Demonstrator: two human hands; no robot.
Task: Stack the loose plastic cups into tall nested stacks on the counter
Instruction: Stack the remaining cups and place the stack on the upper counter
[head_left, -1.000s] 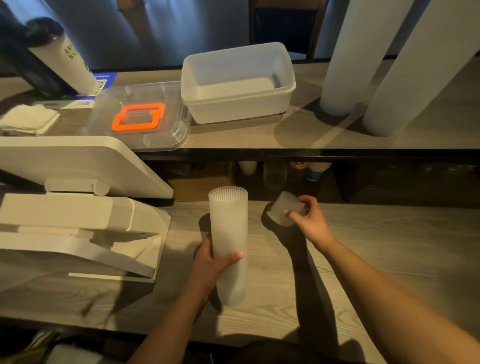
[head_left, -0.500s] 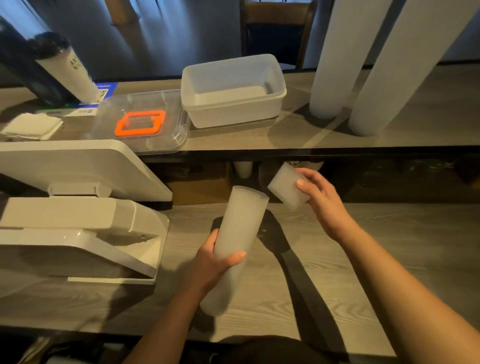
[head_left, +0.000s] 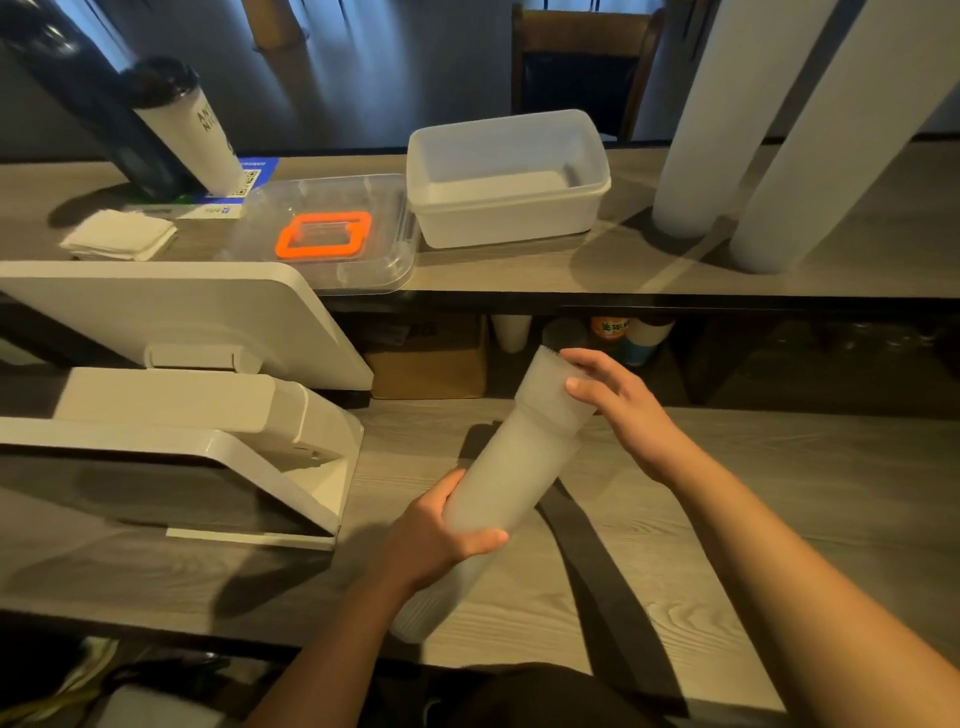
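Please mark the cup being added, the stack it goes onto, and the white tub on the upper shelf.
loose cup (head_left: 550, 387): head view, on its ribbed side wall near the open rim.
cup stack (head_left: 498, 483): head view, mid-body above the gripping hand.
white tub (head_left: 506, 221): head view, on its front outer wall.

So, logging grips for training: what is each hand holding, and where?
Left hand grips the cup stack around its lower middle; right hand holds the top cup near its rim.

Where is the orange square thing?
In the head view, the orange square sits on the clear lid on the upper shelf, left of the white tub and right of the folded napkins.
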